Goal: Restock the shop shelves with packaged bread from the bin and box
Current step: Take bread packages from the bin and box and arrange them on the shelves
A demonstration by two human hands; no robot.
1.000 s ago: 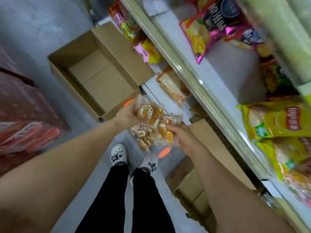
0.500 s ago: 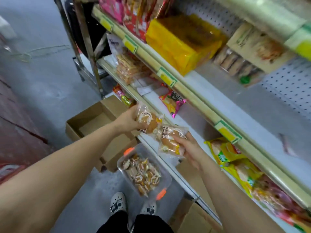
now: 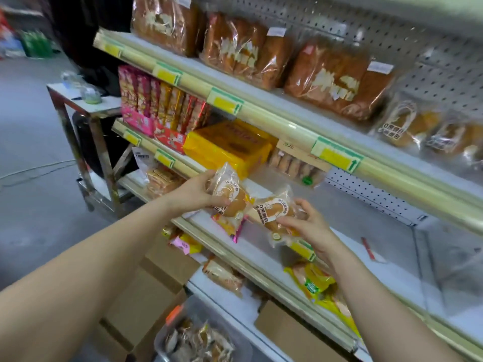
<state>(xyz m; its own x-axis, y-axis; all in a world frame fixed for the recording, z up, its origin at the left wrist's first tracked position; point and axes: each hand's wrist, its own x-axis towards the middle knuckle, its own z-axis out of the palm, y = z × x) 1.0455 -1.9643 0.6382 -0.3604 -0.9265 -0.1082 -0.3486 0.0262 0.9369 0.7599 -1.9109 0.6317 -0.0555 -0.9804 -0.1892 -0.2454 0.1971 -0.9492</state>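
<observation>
Two clear-wrapped golden buns held up in front of the shelf (image 3: 392, 257): left pack (image 3: 230, 197) tilted, right pack (image 3: 271, 215) slanted just at its 4 o'clock. Clear bin (image 3: 160, 340) with more bread way down at 6 o'clock.

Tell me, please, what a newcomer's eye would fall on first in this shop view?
At centre, the left hand grips a bread packet and the right hand a second bread packet, side by side. Above them, big brown loaves line the top shelf, and a bright yellow pack sits on the shelf below.
</observation>
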